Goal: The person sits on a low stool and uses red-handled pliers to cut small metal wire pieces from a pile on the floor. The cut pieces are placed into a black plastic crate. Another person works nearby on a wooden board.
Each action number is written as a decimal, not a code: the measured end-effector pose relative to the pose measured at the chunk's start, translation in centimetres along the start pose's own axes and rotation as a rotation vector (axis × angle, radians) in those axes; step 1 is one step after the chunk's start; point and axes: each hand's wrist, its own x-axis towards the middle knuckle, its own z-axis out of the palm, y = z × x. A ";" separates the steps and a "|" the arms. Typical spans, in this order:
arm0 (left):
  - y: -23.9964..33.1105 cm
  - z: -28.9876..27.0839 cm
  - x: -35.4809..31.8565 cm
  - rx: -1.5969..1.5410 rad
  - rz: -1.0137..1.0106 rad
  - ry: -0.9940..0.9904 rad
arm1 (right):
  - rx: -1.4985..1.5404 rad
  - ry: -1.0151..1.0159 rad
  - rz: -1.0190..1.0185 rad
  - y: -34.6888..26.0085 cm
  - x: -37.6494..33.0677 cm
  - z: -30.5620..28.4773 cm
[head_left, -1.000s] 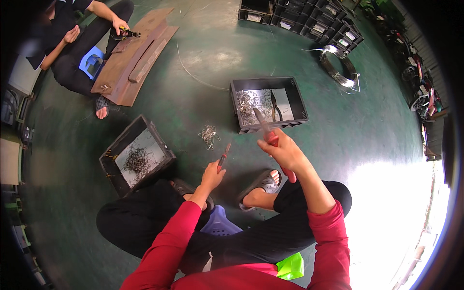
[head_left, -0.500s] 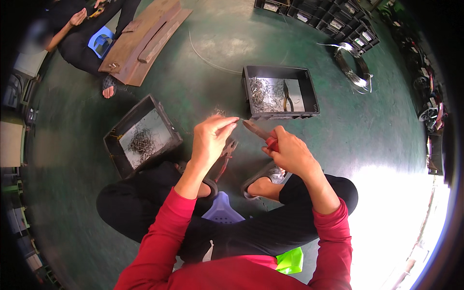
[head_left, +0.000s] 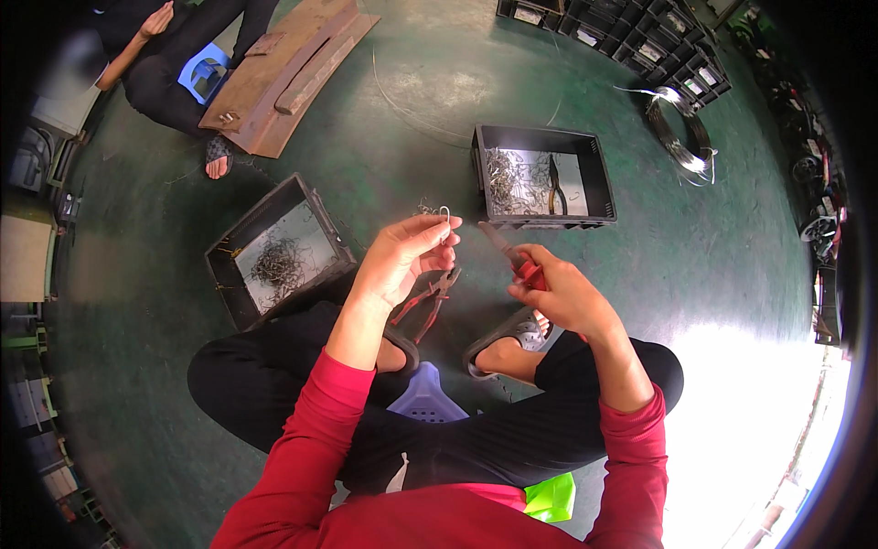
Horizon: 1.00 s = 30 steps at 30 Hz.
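Between the thumb and fingers of my left hand (head_left: 402,256) is a small bent wire hook (head_left: 445,213), its curved end pointing up. My right hand (head_left: 567,293) is wrapped round the red handles of a pair of pliers (head_left: 498,240), whose jaws point up and left, a short gap from the wire. On the floor below my left hand lies a second pair of red-handled pliers (head_left: 428,305). A black crate (head_left: 340,247) with a pile of wire pieces (head_left: 279,263) stands left of my hands. Beyond them, another black crate (head_left: 599,178) holds wire pieces (head_left: 508,178) and dark pliers (head_left: 557,183).
A coil of wire (head_left: 681,137) lies at the far right, near stacked black crates (head_left: 640,41). At the far left, a person (head_left: 151,69) sits by a blue stool (head_left: 203,71) and wooden boards (head_left: 265,82). A lilac plastic stool (head_left: 425,398) is beneath me.
The pliers have moved away from the wire, and my right hand has shifted slightly right. My left hand has turned, so the wire hook now stands upright. The view has shifted a little.
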 end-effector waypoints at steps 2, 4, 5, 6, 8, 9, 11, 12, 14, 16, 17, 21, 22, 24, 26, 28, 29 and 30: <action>0.0 0.2 -0.1 0.048 0.052 0.017 | 0.037 0.009 -0.015 0.0 0.0 0.0; -0.1 0.5 -0.2 0.123 0.102 0.054 | 0.086 0.015 -0.039 -0.1 0.0 0.1; -0.1 0.7 -0.2 0.173 0.130 0.079 | 0.110 0.019 -0.050 -0.1 0.0 0.2; -0.2 0.9 -0.3 0.224 0.159 0.105 | 0.117 0.026 -0.052 -0.1 0.0 0.4; -0.2 1.1 -0.3 0.284 0.201 0.120 | 0.134 0.041 -0.068 -0.1 0.1 1.0; -0.3 1.1 -0.3 0.314 0.222 0.128 | 0.092 0.053 -0.070 -0.1 0.1 1.2; -0.4 1.2 -0.3 0.405 0.284 0.146 | 0.009 0.083 -0.087 -0.1 0.2 1.6; -0.5 1.2 -0.3 0.450 0.314 0.155 | 0.043 0.081 -0.086 -0.2 0.1 1.7; -0.7 1.3 -0.2 0.413 0.335 0.166 | 0.091 0.078 -0.048 -0.4 0.1 1.6; -0.9 1.2 0.0 0.360 0.374 0.152 | 0.255 -0.139 0.039 -0.6 0.2 0.7; -1.0 1.2 0.2 0.324 0.403 0.132 | 0.331 -0.251 0.094 -0.7 0.2 0.3; -1.5 1.4 0.7 0.208 0.669 0.079 | 0.765 -0.504 0.035 -1.9 -0.4 1.2; -1.5 1.2 0.7 0.214 0.706 0.066 | 0.772 -0.497 0.022 -2.2 -0.5 1.6; -1.5 0.9 0.7 0.219 0.772 0.031 | 0.785 -0.473 0.003 -2.5 -0.8 2.2; -1.3 0.4 0.7 0.228 0.713 0.059 | 0.686 -0.428 0.032 -2.5 -0.8 2.2; -1.3 0.1 0.7 0.212 0.668 0.075 | 0.636 -0.378 0.049 -2.3 -0.7 2.0; -1.3 -0.1 0.8 0.190 0.676 0.062 | 0.629 -0.372 0.064 -2.2 -0.6 1.9; -1.3 -0.1 0.9 0.164 0.675 0.057 | 0.655 -0.401 0.094 -2.1 -0.5 1.6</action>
